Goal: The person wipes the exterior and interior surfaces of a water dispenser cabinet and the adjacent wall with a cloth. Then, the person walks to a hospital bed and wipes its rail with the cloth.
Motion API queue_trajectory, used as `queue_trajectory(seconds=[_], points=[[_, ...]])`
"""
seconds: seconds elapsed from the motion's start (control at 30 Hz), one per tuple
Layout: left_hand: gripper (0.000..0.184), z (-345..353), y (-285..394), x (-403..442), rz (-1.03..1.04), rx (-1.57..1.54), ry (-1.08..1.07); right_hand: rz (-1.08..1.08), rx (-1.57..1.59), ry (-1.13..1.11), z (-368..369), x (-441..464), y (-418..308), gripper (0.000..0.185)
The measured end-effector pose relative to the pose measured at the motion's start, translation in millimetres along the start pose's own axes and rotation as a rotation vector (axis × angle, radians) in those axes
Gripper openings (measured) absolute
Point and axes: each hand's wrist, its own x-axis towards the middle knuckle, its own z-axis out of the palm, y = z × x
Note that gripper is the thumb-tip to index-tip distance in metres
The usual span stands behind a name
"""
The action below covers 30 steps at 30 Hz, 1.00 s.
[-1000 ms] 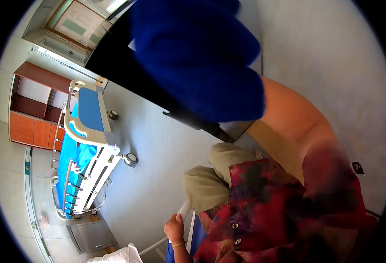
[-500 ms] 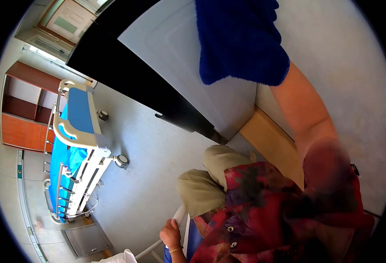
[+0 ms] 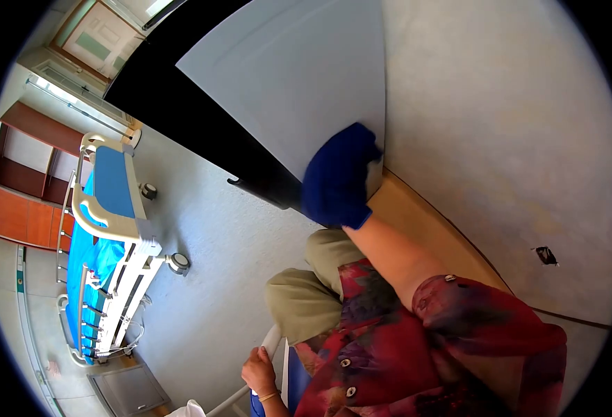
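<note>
My right hand (image 3: 341, 170) is wrapped in a fluffy dark blue cloth (image 3: 337, 187) that covers it down to the wrist, hiding the fingers. The cloth lies against the lower end of a smooth grey side panel (image 3: 285, 76), close to my knees. A black face (image 3: 202, 118) adjoins the panel. Low in the view, my left hand (image 3: 259, 370) is closed round a white armrest (image 3: 271, 342) beside my leg.
A hospital bed (image 3: 115, 184) on wheels stands at the left, with a red-brown cabinet (image 3: 25, 215) behind it. A pale wall (image 3: 486, 125) fills the right, with a wooden board (image 3: 417, 215) along it. A grey metal box (image 3: 131, 390) is at the lower left.
My right hand, in the blue cloth, has come down along the grey panel towards my knees, uncovering its upper part. My left hand stays on the armrest. The view has shifted slightly.
</note>
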Motion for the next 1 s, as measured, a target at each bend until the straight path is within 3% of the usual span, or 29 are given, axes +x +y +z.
queue_trajectory(seconds=[0.07,0.23,0.37,0.5,0.63,0.73,1.0], points=[[0.027,1.1,2.0,-0.8,-0.010,0.015,0.001,-0.075,0.027,-0.047,0.7,-4.2,-20.6,0.025],[0.027,8.5,-6.9,-0.5,0.025,0.056,0.008,-0.532,0.092,0.000,-1.6,44.3,-125.5,0.024],[0.027,0.5,-0.2,-1.2,0.001,0.020,0.008,-0.887,0.091,0.145,-5.1,104.8,-185.0,0.023],[0.027,-2.7,3.6,-0.9,0.026,-0.013,0.010,-1.040,0.028,0.402,-15.7,164.5,-201.3,0.022],[0.027,-5.3,5.8,-0.2,0.037,-0.020,0.012,-0.951,-0.029,0.701,-18.6,198.3,-175.8,0.021],[0.027,-5.6,4.1,0.5,0.042,-0.021,0.002,-0.754,-0.018,0.754,-20.2,195.7,-125.8,0.020],[0.025,-7.2,2.9,1.2,0.037,-0.088,-0.022,0.009,-0.053,0.307,-29.0,100.8,54.8,0.019]])
